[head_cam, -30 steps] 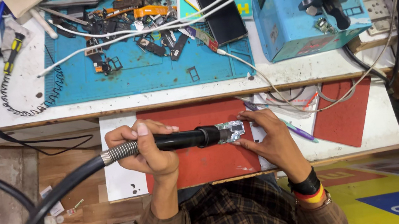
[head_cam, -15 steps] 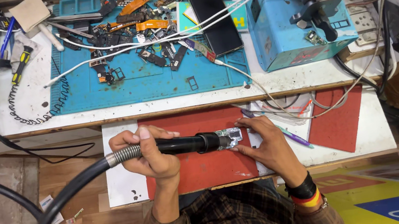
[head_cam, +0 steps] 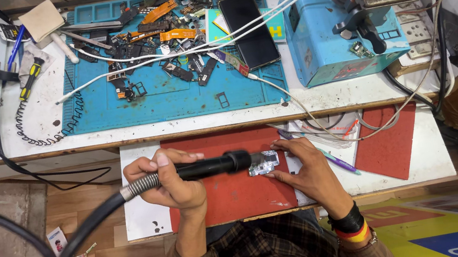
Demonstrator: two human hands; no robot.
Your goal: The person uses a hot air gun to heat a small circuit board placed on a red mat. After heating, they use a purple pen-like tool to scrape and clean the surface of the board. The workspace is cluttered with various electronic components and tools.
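Two hands work over a red mat (head_cam: 232, 196) on the lower table: the left hand (head_cam: 171, 181) is wrapped tight around the black handle of a hot-air wand (head_cam: 210, 167) — its ribbed hose (head_cam: 84, 226) trailing down to the left — with the nozzle tip over a small circuit board (head_cam: 262, 164). The right hand (head_cam: 307, 171) lies flat, fingers spread, pinning that board's edge against the mat. A purple pen (head_cam: 338, 162) lies just beside this hand.

White workbench (head_cam: 9, 138), blue work mat (head_cam: 177, 97), pull-out shelf (head_cam: 140, 218), red mat (head_cam: 238, 196)
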